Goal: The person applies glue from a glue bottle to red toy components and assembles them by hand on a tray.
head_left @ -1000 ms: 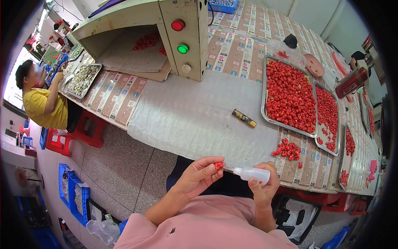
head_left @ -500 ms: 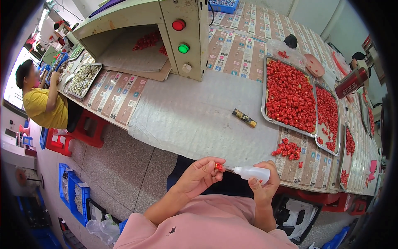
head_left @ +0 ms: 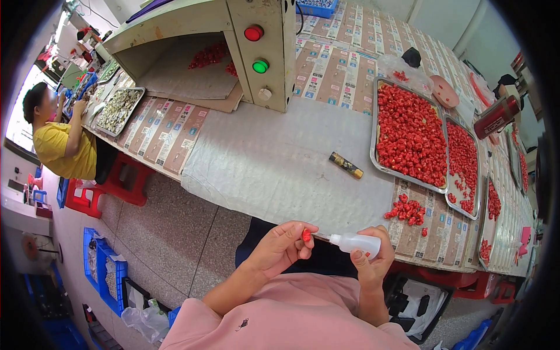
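Note:
Between the thumb and fingers of my left hand (head_left: 285,248) is a small glossy red piece (head_left: 306,234); its exact kind is too small to tell. My right hand (head_left: 374,260) grips a white translucent squeeze bottle (head_left: 356,242) with a thin nozzle. The bottle lies nearly level, its tip pointing left at the red piece and close to it; whether they touch I cannot tell. Both hands are just off the table's front edge. Right of the bottle, a loose pile of similar red pieces (head_left: 406,210) lies on the table.
Metal trays of red pieces (head_left: 410,140) stand at the right, near a dark red flask (head_left: 496,116). A black and gold cylinder (head_left: 346,165) lies on the pale sheet (head_left: 280,157). Behind stands a beige machine (head_left: 261,64) with lamps. A person in yellow (head_left: 65,146) sits far left.
The red piece has turned slightly between my left fingers and now shows longer and more upright. My right hand and the bottle stay almost in place.

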`<move>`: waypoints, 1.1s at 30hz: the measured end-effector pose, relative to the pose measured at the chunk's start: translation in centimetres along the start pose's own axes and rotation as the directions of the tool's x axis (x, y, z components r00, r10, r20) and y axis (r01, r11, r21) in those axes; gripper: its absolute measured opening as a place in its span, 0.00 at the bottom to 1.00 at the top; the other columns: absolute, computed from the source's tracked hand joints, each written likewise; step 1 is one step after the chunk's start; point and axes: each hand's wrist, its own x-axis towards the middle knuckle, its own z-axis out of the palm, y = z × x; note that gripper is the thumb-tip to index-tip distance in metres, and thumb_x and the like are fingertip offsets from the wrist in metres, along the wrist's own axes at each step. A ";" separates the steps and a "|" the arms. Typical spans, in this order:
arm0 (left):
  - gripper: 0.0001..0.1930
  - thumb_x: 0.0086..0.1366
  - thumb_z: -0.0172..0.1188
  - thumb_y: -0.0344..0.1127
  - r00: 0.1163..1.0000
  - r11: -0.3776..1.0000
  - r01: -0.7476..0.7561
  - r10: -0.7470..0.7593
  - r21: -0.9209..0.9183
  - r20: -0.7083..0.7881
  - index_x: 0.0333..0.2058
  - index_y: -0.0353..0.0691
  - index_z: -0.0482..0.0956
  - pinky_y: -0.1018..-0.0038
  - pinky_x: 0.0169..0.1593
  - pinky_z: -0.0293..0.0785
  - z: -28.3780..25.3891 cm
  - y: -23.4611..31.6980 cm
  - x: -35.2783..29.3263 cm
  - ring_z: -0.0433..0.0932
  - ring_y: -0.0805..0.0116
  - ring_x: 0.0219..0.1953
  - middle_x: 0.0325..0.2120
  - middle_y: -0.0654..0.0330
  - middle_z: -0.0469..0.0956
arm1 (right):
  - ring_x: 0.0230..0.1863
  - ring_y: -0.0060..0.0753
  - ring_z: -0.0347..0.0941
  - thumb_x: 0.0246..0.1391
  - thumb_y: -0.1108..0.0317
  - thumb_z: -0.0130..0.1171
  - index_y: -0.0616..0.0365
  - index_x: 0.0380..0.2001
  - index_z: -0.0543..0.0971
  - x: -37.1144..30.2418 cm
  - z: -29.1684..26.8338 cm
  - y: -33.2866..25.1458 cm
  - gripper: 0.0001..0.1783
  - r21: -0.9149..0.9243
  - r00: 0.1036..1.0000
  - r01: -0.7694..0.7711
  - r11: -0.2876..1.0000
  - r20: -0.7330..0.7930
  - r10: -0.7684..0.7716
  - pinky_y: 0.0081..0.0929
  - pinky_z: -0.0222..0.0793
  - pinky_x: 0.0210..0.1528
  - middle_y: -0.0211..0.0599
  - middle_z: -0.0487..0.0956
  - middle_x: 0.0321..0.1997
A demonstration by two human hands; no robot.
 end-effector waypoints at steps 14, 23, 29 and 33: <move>0.15 0.68 0.48 0.40 1.000 1.000 0.019 -0.020 -0.023 -0.002 0.42 0.35 0.75 0.75 0.33 0.66 -0.1 0.0 0.1 0.71 0.73 0.23 0.27 0.61 0.77 | 0.28 0.22 0.64 0.43 0.56 0.69 0.65 0.33 0.74 0.0 -0.1 0.1 0.24 0.029 1.000 -0.008 1.000 -0.001 0.008 0.18 0.58 0.30 0.33 0.68 0.29; 0.15 0.68 0.48 0.41 1.000 1.000 0.021 -0.021 -0.015 -0.007 0.42 0.34 0.75 0.76 0.32 0.67 0.2 0.0 0.2 0.71 0.73 0.24 0.26 0.62 0.76 | 0.28 0.22 0.63 0.42 0.55 0.69 0.65 0.33 0.74 0.0 0.0 -0.1 0.25 0.018 1.000 -0.012 1.000 0.002 0.012 0.18 0.57 0.29 0.33 0.68 0.29; 0.15 0.68 0.48 0.40 1.000 1.000 0.023 -0.023 -0.018 -0.008 0.42 0.34 0.75 0.75 0.33 0.67 0.2 -0.1 0.1 0.71 0.73 0.23 0.26 0.61 0.77 | 0.28 0.22 0.63 0.43 0.55 0.69 0.65 0.33 0.74 -0.1 -0.1 0.1 0.24 0.020 1.000 -0.001 1.000 -0.010 0.001 0.18 0.57 0.29 0.32 0.67 0.29; 0.15 0.68 0.48 0.40 0.999 0.999 0.029 -0.029 -0.025 -0.013 0.41 0.35 0.75 0.75 0.33 0.66 0.2 -0.1 0.2 0.71 0.73 0.23 0.26 0.62 0.76 | 0.28 0.21 0.63 0.43 0.56 0.69 0.64 0.33 0.74 -0.1 -0.1 0.4 0.24 0.022 1.000 -0.004 1.000 -0.012 0.004 0.18 0.57 0.29 0.32 0.67 0.29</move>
